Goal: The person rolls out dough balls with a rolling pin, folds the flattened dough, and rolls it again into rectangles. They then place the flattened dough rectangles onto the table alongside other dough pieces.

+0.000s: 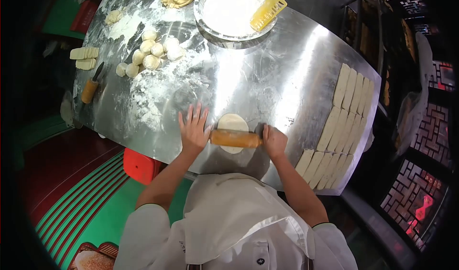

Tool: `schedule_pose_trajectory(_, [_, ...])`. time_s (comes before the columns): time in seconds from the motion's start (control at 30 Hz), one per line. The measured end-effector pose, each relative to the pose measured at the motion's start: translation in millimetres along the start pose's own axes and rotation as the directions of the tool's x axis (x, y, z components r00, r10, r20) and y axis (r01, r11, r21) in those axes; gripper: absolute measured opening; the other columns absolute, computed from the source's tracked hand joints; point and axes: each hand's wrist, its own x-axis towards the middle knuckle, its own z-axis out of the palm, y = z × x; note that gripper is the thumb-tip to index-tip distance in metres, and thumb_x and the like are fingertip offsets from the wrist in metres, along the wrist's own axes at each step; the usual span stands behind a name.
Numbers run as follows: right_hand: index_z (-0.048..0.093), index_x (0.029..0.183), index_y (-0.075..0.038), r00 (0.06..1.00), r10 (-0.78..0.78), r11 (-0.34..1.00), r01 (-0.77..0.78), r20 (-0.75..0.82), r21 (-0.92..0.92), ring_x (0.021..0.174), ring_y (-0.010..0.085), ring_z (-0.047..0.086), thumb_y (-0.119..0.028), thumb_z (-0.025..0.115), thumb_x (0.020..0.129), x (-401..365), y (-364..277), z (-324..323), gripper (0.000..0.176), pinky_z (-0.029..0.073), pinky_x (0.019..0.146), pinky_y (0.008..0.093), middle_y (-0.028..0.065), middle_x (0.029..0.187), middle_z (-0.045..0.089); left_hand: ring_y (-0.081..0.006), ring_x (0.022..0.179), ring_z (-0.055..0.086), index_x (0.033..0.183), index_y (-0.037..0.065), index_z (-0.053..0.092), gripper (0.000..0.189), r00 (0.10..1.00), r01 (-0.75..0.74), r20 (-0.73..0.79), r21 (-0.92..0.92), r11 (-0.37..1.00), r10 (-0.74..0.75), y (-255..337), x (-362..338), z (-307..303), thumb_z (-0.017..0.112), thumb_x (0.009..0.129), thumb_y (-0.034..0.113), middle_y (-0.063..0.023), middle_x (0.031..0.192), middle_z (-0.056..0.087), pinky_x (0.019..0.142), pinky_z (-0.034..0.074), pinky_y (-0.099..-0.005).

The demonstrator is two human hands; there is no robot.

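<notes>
Honestly, that dough disc (233,121) looks soft, so edges only, with right hand (275,141) wrapped round the rolling pin (236,138) end, left hand (193,132) splayed.

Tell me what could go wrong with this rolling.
The dough round may come out uneven: the right hand grips one end of the rolling pin, while the left hand lies open at the other, so pressure could differ.

It might stick, since the steel table around it looks barely dusted; the loose flour lies mostly farther left.

The yellow scraper, lying across the bowl's rim, could be knocked off.
</notes>
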Motion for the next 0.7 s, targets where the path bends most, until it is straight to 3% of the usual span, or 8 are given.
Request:
schedule_pose_trajectory(0.13, [0.065,0.074,-0.008,0.990,-0.122,0.990,0.116,0.069,0.083,0.058,0.0317,0.064,-0.028,0.054,0.096,-69,-6,1,0.032,0.051,0.055,0.0448,0.0132,0.065,0.065,-0.0312,0.148,0.025,0.146,0.015,0.047,0.066,0.995,-0.068,0.076,0.045,0.997,0.064,-3,-45,2,0.066,0.086,0.034,-0.0085,0.159,0.033,0.115,0.013,-0.0665])
schedule_pose_trajectory(0.2, [0.065,0.075,-0.008,0.991,0.028,0.995,-0.015,0.132,-0.097,0.056,0.0331,0.064,-0.030,0.052,0.098,-39,-4,6,0.034,0.052,0.055,0.0442,0.0141,0.063,0.065,-0.0320,0.148,0.026,0.148,0.016,0.044,0.064,0.999,0.015,0.037,0.062,0.998,-0.017,-2,3,4,0.062,0.089,0.032,-0.0081,0.159,0.033,0.117,0.013,-0.0621])
schedule_pose_trajectory(0.27, [0.065,0.076,-0.007,0.996,0.089,0.995,-0.087,0.031,-0.059,0.056,0.0354,0.064,-0.031,0.047,0.101,36,-10,-6,0.039,0.052,0.055,0.0448,0.0160,0.063,0.064,-0.0327,0.147,0.026,0.150,0.017,0.041,0.061,0.996,0.073,-0.058,0.048,0.996,-0.070,2,70,-8,0.058,0.093,0.033,-0.0090,0.159,0.032,0.119,0.012,-0.0595])
schedule_pose_trajectory(0.37, [0.065,0.077,-0.007,0.996,0.042,0.996,-0.048,-0.075,-0.081,0.058,0.0365,0.065,-0.032,0.043,0.103,100,-7,-18,0.043,0.052,0.055,0.0448,0.0172,0.065,0.065,-0.0330,0.148,0.024,0.151,0.017,0.039,0.058,0.988,0.108,-0.120,0.064,0.992,-0.100,5,107,-6,0.053,0.097,0.036,-0.0095,0.160,0.030,0.119,0.012,-0.0595])
schedule_pose_trajectory(0.43, [0.065,0.076,-0.006,0.995,0.093,0.992,-0.095,-0.025,-0.078,0.059,0.0370,0.065,-0.032,0.042,0.103,95,-9,-17,0.044,0.052,0.055,0.0458,0.0178,0.066,0.066,-0.0326,0.149,0.021,0.151,0.015,0.039,0.059,0.998,0.065,-0.028,0.072,0.995,-0.063,1,95,-3,0.050,0.098,0.039,-0.0087,0.162,0.027,0.118,0.011,-0.0603])
schedule_pose_trajectory(0.53, [0.066,0.070,-0.009,1.000,-0.015,0.999,0.014,-0.018,-0.041,0.051,0.0349,0.061,-0.032,0.045,0.101,3,3,5,0.044,0.049,0.050,0.0456,0.0152,0.057,0.062,-0.0320,0.150,0.018,0.151,0.014,0.039,0.060,0.998,0.020,0.055,0.046,0.999,-0.022,12,44,-6,0.052,0.098,0.039,-0.0102,0.163,0.023,0.119,0.013,-0.0579])
schedule_pose_trajectory(0.63, [0.065,0.068,-0.010,0.992,-0.072,0.997,0.075,0.102,-0.022,0.052,0.0321,0.062,-0.031,0.048,0.100,-66,6,5,0.041,0.050,0.053,0.0436,0.0125,0.058,0.063,-0.0338,0.145,0.028,0.150,0.013,0.038,0.065,0.983,-0.048,0.168,-0.133,0.990,0.070,35,19,-1,0.062,0.092,0.030,-0.0144,0.156,0.033,0.118,0.017,-0.0538])
schedule_pose_trajectory(0.7, [0.064,0.068,-0.011,0.988,-0.124,0.992,0.123,0.086,0.020,0.053,0.0312,0.062,-0.030,0.048,0.100,-73,7,4,0.040,0.051,0.054,0.0427,0.0117,0.059,0.063,-0.0323,0.126,0.046,0.132,0.010,0.055,0.052,0.989,0.009,0.132,-0.528,0.849,0.071,60,39,6,0.071,0.083,0.016,-0.0136,0.132,0.055,0.110,0.029,-0.0482])
